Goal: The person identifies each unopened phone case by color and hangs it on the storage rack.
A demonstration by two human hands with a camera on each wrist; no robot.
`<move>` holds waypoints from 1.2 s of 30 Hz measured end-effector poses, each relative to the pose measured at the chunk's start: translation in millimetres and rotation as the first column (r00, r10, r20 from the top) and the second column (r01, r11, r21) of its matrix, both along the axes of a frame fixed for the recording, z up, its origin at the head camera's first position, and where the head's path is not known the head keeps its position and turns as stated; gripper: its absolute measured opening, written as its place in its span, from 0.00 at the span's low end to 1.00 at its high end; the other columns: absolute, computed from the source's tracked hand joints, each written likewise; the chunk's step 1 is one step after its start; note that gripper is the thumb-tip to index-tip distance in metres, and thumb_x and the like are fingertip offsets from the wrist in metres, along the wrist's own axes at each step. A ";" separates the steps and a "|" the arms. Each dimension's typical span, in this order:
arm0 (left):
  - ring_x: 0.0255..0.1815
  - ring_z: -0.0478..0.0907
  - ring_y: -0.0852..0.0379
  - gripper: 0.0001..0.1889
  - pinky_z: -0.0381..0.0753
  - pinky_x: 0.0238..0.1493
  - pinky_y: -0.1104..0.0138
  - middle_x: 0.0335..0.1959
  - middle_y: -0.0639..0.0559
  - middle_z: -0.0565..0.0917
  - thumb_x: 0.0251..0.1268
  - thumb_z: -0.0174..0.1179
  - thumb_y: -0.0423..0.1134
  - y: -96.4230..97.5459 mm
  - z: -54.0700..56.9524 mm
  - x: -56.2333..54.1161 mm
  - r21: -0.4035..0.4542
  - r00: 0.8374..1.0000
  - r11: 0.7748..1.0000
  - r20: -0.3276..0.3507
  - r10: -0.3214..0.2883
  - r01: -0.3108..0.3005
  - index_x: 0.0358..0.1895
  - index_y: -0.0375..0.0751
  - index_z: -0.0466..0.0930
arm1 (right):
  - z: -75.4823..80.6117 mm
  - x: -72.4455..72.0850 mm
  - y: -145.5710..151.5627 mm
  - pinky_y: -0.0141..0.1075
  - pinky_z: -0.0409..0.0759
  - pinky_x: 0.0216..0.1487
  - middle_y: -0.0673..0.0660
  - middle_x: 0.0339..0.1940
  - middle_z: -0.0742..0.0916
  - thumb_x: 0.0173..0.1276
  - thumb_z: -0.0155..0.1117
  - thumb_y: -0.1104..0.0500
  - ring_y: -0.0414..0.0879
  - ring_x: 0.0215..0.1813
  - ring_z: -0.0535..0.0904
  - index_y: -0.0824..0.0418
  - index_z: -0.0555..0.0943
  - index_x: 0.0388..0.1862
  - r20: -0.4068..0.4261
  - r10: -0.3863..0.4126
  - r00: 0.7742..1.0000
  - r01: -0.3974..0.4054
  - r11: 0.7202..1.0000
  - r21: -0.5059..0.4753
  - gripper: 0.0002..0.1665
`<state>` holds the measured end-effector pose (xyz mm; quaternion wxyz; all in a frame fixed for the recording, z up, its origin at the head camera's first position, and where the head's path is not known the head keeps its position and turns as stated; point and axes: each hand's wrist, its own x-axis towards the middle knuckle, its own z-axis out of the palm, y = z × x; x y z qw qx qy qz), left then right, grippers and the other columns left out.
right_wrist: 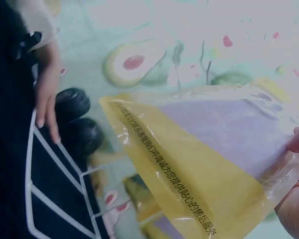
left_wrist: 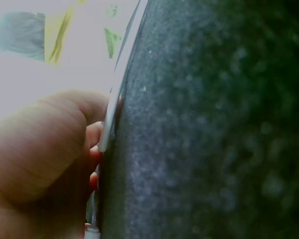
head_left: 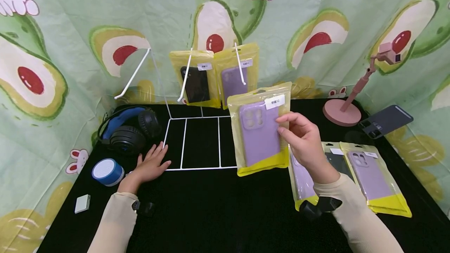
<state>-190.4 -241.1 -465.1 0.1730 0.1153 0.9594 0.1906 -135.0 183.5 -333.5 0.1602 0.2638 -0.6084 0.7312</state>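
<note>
Yellow plastic bag (head_left: 260, 136) could slip, since my right hand (head_left: 306, 143) pinches only its side; my left hand (head_left: 151, 165), fingers spread, touches the left edge of the rack (head_left: 219, 143).

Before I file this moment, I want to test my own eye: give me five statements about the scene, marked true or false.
1. The right hand holds a packaged purple phone case. True.
2. The blue cylinder stands nearer the camera than the headphones. True.
3. The left hand rests on the headphones. False: the left hand touches the white rack.
4. The pink stand is right of the rack. True.
5. The hanging dark case is on the left hook. False: the middle hook.
</note>
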 end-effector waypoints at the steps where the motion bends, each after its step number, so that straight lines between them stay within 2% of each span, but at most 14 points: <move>1: 0.74 0.29 0.36 0.37 0.24 0.62 0.33 0.76 0.39 0.37 0.73 0.40 0.56 -0.3 -0.2 -0.6 -0.001 1.000 1.000 -0.001 -0.001 0.001 0.75 0.38 0.43 | 4.2 -1.0 -2.7 0.29 0.75 0.38 0.55 0.42 0.81 0.61 0.51 0.81 0.45 0.37 0.74 0.62 0.81 0.42 -0.004 0.003 1.000 -0.003 1.000 -0.010 0.21; 5: 0.74 0.30 0.35 0.36 0.24 0.61 0.32 0.76 0.38 0.38 0.73 0.40 0.55 1.6 2.9 -0.6 0.000 1.000 1.000 -0.010 0.000 0.000 0.75 0.37 0.43 | 15.5 -5.5 -13.7 0.30 0.76 0.40 0.55 0.42 0.81 0.63 0.57 0.76 0.46 0.38 0.74 0.60 0.81 0.41 0.003 0.007 1.000 -0.006 1.000 -0.014 0.15; 9: 0.74 0.31 0.34 0.36 0.25 0.61 0.32 0.76 0.37 0.39 0.73 0.41 0.53 4.4 6.6 0.6 -0.005 1.000 1.000 -0.013 0.000 0.000 0.75 0.37 0.44 | 19.2 -10.8 -22.4 0.31 0.76 0.41 0.55 0.43 0.81 0.64 0.60 0.71 0.47 0.39 0.74 0.57 0.82 0.41 0.020 -0.001 1.000 0.001 1.000 -0.011 0.12; 14: 0.74 0.31 0.35 0.36 0.25 0.61 0.32 0.76 0.37 0.38 0.73 0.41 0.54 4.4 -0.2 -1.1 -0.006 1.000 1.000 -0.015 -0.004 0.004 0.75 0.37 0.44 | 12.9 -15.5 -26.4 0.30 0.75 0.40 0.53 0.41 0.81 0.62 0.54 0.78 0.45 0.38 0.74 0.55 0.82 0.39 0.048 -0.018 0.999 0.020 0.999 -0.037 0.20; 17: 0.75 0.31 0.36 0.36 0.25 0.62 0.32 0.76 0.39 0.38 0.73 0.41 0.54 3.2 -3.2 -2.1 -0.006 1.000 1.000 -0.019 -0.005 0.005 0.75 0.38 0.43 | 6.7 -18.2 -26.0 0.29 0.74 0.40 0.52 0.41 0.81 0.62 0.56 0.77 0.44 0.38 0.74 0.56 0.82 0.38 0.060 -0.024 0.998 0.027 0.998 -0.051 0.18; 21: 0.75 0.30 0.36 0.37 0.25 0.62 0.32 0.76 0.39 0.38 0.72 0.41 0.56 1.3 0.0 -0.5 0.016 1.000 1.000 -0.027 -0.013 0.013 0.75 0.38 0.44 | 2.6 -25.8 -25.5 0.29 0.74 0.40 0.52 0.40 0.82 0.62 0.58 0.76 0.44 0.38 0.74 0.56 0.82 0.37 0.086 -0.050 0.995 0.055 0.997 -0.058 0.16; 25: 0.75 0.31 0.36 0.37 0.25 0.61 0.32 0.76 0.38 0.38 0.72 0.41 0.56 -2.2 -0.1 -0.9 0.014 0.999 1.000 -0.034 -0.008 0.008 0.75 0.38 0.44 | 0.8 -43.2 -27.9 0.28 0.74 0.40 0.51 0.39 0.82 0.61 0.54 0.79 0.43 0.39 0.74 0.56 0.82 0.36 0.119 -0.082 0.990 0.090 0.994 -0.064 0.20; 30: 0.74 0.31 0.35 0.40 0.24 0.61 0.31 0.76 0.38 0.38 0.71 0.40 0.60 -5.8 -6.1 -3.8 0.014 0.999 1.000 -0.031 -0.007 0.007 0.75 0.37 0.44 | -1.4 -72.8 -35.1 0.28 0.74 0.40 0.48 0.37 0.83 0.62 0.55 0.77 0.43 0.38 0.74 0.59 0.82 0.35 0.161 -0.123 0.979 0.134 0.989 -0.058 0.16; 36: 0.74 0.31 0.35 0.39 0.24 0.61 0.31 0.76 0.38 0.38 0.72 0.41 0.58 -5.7 -7.9 -4.1 0.016 1.000 1.000 -0.022 -0.007 0.008 0.75 0.38 0.44 | -2.1 -107.3 -45.4 0.28 0.73 0.40 0.48 0.35 0.82 0.62 0.55 0.77 0.43 0.37 0.73 0.59 0.81 0.33 0.206 -0.170 0.964 0.183 0.982 -0.048 0.15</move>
